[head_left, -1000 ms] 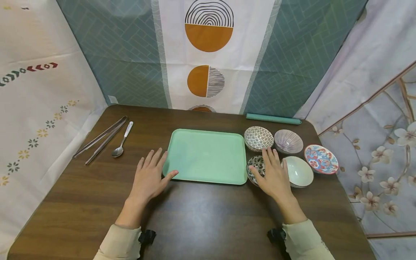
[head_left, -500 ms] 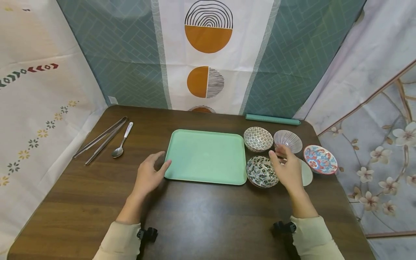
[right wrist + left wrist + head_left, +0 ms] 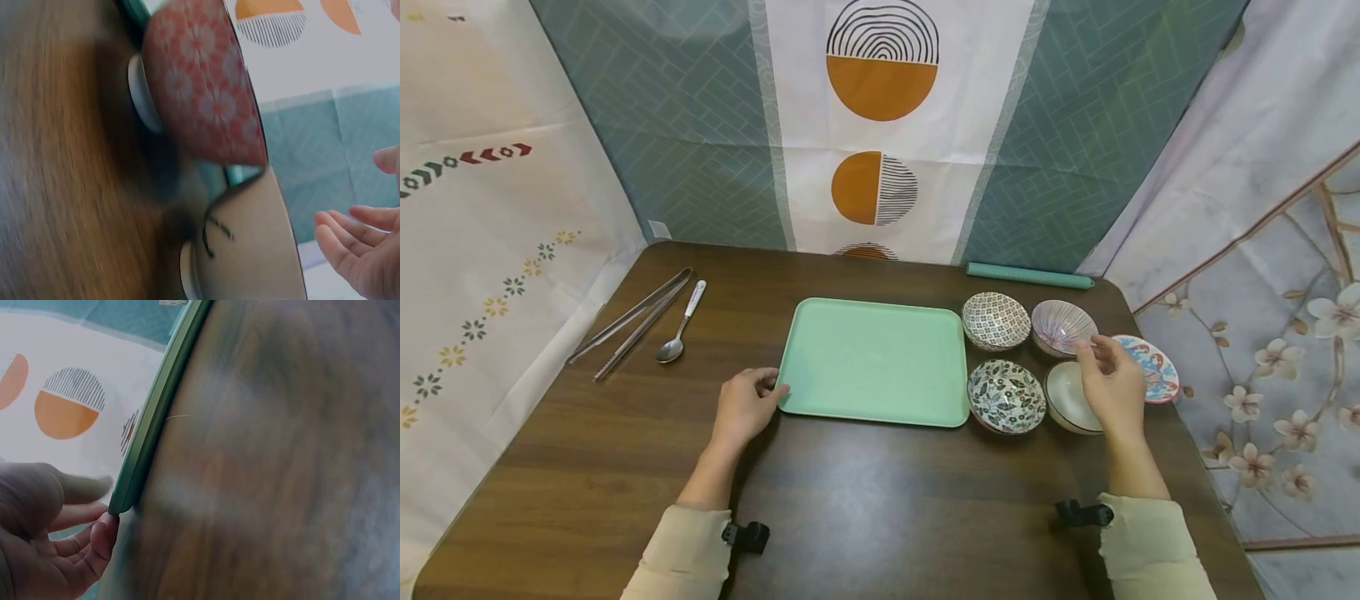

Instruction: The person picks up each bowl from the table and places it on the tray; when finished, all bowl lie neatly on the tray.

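Observation:
A light green tray [image 3: 874,362] lies flat on the table. My left hand [image 3: 745,407] grips its left edge, thumb over the rim; in the left wrist view, curled fingers touch the tray's end [image 3: 128,487]. My right hand [image 3: 1116,387] hovers over a plain white bowl [image 3: 1070,398] with loosely bent fingers, holding nothing. In the right wrist view those fingers stand apart from the white bowl's rim. Left of the white bowl is a leaf-patterned bowl [image 3: 1007,397], whose outside is red with flowers. Behind are a checked bowl [image 3: 996,321] and a purple-striped bowl [image 3: 1063,327].
A red and blue patterned dish [image 3: 1157,371], partly behind my right hand, sits at the table's right edge. Metal tongs [image 3: 636,321] and a spoon [image 3: 682,323] lie at the left. A green rod [image 3: 1030,275] lies along the back edge. Patterned cloths hang around the table [image 3: 865,508].
My left hand's spread fingers have bent and come onto the tray's left edge. My right hand has moved right, from over the leaf-patterned bowl to over the white bowl, its fingers bending.

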`<state>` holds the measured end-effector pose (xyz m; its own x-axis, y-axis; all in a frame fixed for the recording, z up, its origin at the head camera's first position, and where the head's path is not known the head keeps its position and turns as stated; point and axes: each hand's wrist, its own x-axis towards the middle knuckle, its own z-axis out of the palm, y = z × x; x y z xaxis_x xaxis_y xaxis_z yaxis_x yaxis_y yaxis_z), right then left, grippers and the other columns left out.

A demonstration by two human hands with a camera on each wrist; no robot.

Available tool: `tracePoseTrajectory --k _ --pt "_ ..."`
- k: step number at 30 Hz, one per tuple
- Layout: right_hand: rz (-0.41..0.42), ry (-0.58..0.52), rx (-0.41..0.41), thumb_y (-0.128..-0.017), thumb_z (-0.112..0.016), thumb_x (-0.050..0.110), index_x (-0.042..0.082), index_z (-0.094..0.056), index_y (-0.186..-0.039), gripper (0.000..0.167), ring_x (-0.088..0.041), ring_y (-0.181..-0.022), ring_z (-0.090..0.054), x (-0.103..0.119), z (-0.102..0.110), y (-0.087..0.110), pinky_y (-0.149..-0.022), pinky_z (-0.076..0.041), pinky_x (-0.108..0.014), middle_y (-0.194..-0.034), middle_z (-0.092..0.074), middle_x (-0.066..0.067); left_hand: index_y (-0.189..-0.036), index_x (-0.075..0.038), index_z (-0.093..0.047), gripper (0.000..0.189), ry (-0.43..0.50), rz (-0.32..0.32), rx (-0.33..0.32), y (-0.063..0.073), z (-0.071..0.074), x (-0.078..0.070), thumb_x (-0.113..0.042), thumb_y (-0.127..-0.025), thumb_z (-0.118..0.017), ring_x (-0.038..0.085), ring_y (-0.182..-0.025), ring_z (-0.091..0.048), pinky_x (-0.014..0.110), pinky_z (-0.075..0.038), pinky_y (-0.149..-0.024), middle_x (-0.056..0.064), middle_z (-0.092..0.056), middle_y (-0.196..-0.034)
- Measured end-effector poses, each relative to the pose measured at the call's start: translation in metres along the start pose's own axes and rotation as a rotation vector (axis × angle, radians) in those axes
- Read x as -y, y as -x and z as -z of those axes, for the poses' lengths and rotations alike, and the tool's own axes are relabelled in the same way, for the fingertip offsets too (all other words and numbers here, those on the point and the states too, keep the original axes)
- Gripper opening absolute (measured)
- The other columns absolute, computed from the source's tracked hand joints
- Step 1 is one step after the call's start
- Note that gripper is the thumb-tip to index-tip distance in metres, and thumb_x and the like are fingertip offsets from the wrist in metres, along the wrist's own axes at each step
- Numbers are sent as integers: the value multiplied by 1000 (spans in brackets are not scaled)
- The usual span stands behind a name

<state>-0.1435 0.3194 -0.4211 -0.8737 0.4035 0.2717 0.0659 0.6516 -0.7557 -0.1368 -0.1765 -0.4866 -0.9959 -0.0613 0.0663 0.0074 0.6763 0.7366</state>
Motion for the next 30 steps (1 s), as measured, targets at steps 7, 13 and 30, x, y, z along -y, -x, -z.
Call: tracePoseTrajectory --k 7,13,30 --pt "-137 43 20 -103 -54 40 -3 -60 -136 54 1 -93 -62 -22 18 -11 -86 -42 -19 -120 -68 -25 -115 10 -70 30 0 29 9 0 -1 1 -2 -88 -74 28 -81 -67 43 -54 -74 18 -70 -92" --pt "-218 41 2 -102 -54 40 -3 -59 -137 56 10 -71 -57 -41 33 -21 -70 -48 -13 -112 -70 -15 -113 10 -71 28 3 27 5 2 0 -1 -1 -87 -74 26 -79 -68 41 -56 -72 16 -71 -90" --pt "-238 141 -191 -100 -59 31 -9 -60 -132 51 -13 -95 -56 -92 51 -21 -93 -40 -27 -121 -62 -25 -116 9 -70 29 15 46 31 3 2 1 -3 -90 -73 27 -82 -67 42 -55 -72 16 -71 -93"
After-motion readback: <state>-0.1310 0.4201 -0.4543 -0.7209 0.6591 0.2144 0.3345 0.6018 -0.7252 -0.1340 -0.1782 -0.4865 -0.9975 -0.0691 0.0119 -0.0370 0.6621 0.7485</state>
